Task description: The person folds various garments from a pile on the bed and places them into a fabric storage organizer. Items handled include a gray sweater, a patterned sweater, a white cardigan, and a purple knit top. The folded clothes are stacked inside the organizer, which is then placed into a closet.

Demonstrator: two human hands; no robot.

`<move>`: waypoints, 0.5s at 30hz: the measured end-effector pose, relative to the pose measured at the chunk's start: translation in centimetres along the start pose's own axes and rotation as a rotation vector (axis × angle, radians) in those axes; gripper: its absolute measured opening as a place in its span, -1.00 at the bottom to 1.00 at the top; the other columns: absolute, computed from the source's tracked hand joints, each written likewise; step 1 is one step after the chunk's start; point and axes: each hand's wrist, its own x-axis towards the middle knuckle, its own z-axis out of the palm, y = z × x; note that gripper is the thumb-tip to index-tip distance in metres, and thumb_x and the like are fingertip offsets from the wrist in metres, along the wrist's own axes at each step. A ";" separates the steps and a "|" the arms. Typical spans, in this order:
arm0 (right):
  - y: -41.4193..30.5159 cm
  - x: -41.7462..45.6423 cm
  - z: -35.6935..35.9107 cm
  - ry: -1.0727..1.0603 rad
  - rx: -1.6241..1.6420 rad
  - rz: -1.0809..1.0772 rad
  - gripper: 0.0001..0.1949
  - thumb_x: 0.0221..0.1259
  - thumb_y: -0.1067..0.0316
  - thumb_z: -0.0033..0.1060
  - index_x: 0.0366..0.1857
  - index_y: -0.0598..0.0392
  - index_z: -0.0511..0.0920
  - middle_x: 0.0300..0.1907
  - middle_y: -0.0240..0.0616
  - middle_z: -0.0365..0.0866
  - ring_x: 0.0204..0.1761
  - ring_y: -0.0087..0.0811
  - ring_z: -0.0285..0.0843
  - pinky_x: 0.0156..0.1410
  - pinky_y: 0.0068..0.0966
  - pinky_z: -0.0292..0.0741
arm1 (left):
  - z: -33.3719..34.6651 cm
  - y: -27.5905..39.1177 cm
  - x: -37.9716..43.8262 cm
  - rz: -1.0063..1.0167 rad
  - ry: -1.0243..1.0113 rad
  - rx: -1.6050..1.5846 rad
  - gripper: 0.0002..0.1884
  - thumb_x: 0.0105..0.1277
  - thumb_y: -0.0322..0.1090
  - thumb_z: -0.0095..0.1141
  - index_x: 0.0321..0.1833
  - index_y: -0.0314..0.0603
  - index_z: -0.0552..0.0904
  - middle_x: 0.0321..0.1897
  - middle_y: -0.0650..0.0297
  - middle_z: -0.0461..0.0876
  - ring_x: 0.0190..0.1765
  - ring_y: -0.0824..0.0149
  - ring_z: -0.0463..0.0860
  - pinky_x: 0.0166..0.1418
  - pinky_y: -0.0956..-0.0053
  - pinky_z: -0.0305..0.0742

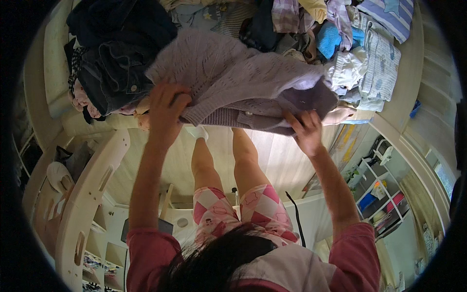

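A light purple knitted cardigan lies spread at the near edge of a bed heaped with clothes. My left hand grips its ribbed hem at the left corner. At the right part of the hem, my right hand pinches the ribbed edge between thumb and fingers. A button shows on the band between the hands. Dark denim clothing lies just left of the cardigan. To its right are a white garment with an elastic waist and a bright blue fuzzy cloth.
Folded printed cloth is stacked at the bed's right side, below a striped blue pillow. A pale wooden ladder with slots stands at the left. White shelving holds items at the right. The floor shows below the bed edge.
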 end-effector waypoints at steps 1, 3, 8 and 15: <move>0.2 -0.8 2.7 0.028 -0.053 0.008 -0.62 -0.08 0.44 0.23 -0.08 -0.12 0.64 -0.34 -0.27 0.37 -0.17 -0.22 0.42 -0.07 -0.26 0.45 | 2.7 -0.7 -1.7 -0.014 -0.027 0.078 -0.72 -0.04 -0.46 0.22 -0.21 -0.08 0.53 -0.11 0.24 0.53 0.05 0.09 0.48 0.29 0.02 0.34; 0.3 -2.4 8.1 -0.092 -0.039 0.155 -0.60 0.00 0.45 0.18 0.01 -0.11 0.59 -0.21 -0.20 0.43 -0.07 -0.18 0.42 0.04 -0.20 0.44 | 8.1 -1.9 -5.0 -0.064 -0.102 0.206 -0.76 0.08 -0.44 0.16 -0.15 -0.09 0.54 -0.05 0.23 0.49 0.10 0.05 0.45 0.29 0.00 0.34; -1.9 -5.5 15.9 -0.254 0.194 0.658 -0.47 0.15 0.25 0.25 0.23 0.14 0.41 0.19 0.07 0.43 0.22 0.11 0.34 0.33 -0.11 0.27 | 15.3 -1.4 -9.4 -0.317 -0.160 0.272 -0.60 0.02 -0.41 0.28 -0.02 -0.03 0.56 0.13 0.15 0.39 0.19 0.05 0.37 0.34 0.02 0.17; -1.3 -2.9 13.7 0.443 1.440 1.465 -0.60 0.20 0.09 0.30 0.02 0.05 0.48 0.00 -0.43 0.52 -0.03 -0.48 0.36 0.09 -0.39 0.24 | 16.6 1.9 -7.3 -0.319 -0.089 0.161 -0.74 0.16 -0.22 0.17 -0.08 0.02 0.60 0.10 0.29 0.45 0.16 0.11 0.36 0.22 0.08 0.15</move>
